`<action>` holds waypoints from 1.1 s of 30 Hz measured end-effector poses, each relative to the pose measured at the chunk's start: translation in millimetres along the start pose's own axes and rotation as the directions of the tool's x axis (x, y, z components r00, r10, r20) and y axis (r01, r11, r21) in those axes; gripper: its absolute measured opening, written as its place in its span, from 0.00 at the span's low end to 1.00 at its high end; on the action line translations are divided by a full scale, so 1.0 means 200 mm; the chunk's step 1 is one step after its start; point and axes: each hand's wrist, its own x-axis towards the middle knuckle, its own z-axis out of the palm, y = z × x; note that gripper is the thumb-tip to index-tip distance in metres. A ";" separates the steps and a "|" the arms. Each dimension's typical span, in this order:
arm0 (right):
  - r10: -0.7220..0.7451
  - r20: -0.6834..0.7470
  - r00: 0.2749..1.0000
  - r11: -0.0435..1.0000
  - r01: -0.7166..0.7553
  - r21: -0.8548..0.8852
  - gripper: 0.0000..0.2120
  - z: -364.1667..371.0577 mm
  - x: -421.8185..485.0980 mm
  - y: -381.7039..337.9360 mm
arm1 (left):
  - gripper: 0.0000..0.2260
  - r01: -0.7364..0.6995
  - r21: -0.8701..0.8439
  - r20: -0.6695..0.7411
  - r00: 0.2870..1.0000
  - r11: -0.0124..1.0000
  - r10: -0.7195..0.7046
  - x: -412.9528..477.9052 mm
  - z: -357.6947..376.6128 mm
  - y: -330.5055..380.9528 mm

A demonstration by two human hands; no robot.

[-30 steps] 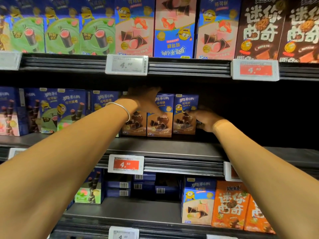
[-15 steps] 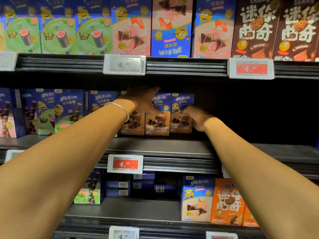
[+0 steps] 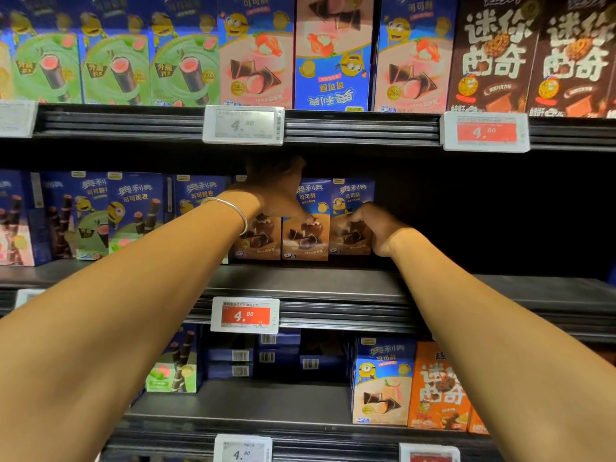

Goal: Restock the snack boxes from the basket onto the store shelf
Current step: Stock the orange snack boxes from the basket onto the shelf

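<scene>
Three brown-and-blue chocolate snack boxes stand side by side at the back of the middle shelf (image 3: 300, 283). My left hand (image 3: 276, 191), with a silver bangle on the wrist, is clasped over the top of the left box (image 3: 256, 243), one finger touching the middle box (image 3: 305, 243). My right hand (image 3: 376, 225) has its fingers curled against the front and right edge of the right box (image 3: 346, 240). The basket is out of view.
To the right of the three boxes the middle shelf is dark and bare (image 3: 483, 228). Green wafer-roll boxes (image 3: 133, 215) stand to the left. Pink and dark brown boxes fill the top shelf (image 3: 333, 125). Price tags (image 3: 245, 315) hang on the rails.
My right hand has slid left, from beside the right box onto its front and edge. My left hand stays on top of the left box.
</scene>
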 end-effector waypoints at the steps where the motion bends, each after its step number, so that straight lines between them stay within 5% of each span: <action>1: 0.001 -0.003 1.000 1.000 -0.001 -0.007 0.16 0.00 -0.01 -0.01 | 0.48 -0.008 0.011 -0.021 1.000 1.000 0.008 0.00 0.00 -0.01; 5: -0.003 -0.082 0.997 1.000 0.005 0.026 0.16 0.03 -0.04 -0.03 | 0.54 -0.030 0.072 -0.142 0.989 0.997 0.040 -0.01 -0.01 -0.03; 10: -0.028 -0.259 0.965 0.996 0.049 0.074 0.30 0.07 -0.05 -0.07 | 0.45 -0.008 -0.066 -0.275 0.961 0.998 -0.010 -0.10 -0.03 -0.03; 12: -0.056 -0.311 0.949 0.995 0.077 0.056 0.26 0.11 -0.11 -0.08 | 0.42 0.049 -0.166 -0.292 0.952 0.985 -0.097 -0.19 -0.03 -0.02; 15: -0.115 -0.314 0.943 0.981 0.158 0.116 0.07 0.18 -0.35 -0.06 | 0.37 0.031 -0.459 -0.287 0.941 0.888 -0.181 -0.42 -0.02 -0.01; 17: -0.264 -0.315 0.912 0.951 0.301 0.074 0.07 0.21 -0.54 -0.03 | 0.31 -0.023 -0.608 -0.332 0.915 0.794 -0.228 -0.61 -0.03 0.00; 22: -0.569 -0.310 0.761 0.815 0.571 -0.095 0.14 0.37 -0.96 0.17 | 0.16 -0.195 -0.716 -0.520 0.789 0.670 -0.327 -1.11 0.07 -0.02; 27: -0.806 -0.352 0.476 0.579 0.759 -0.298 0.10 0.51 -1.23 0.53 | 0.04 -0.210 -0.811 -0.521 0.683 0.546 -0.512 -1.63 0.39 0.04; 29: -0.781 -0.332 0.529 0.616 0.739 -0.273 0.11 0.56 -1.31 0.71 | 0.03 -0.124 -0.881 -0.405 0.698 0.457 -0.591 -1.84 0.56 0.10; 33: -0.462 -0.276 0.843 0.887 0.443 -0.130 0.09 0.63 -1.54 1.20 | 0.03 0.160 -0.958 -0.040 0.745 0.237 -0.666 -2.27 0.90 0.26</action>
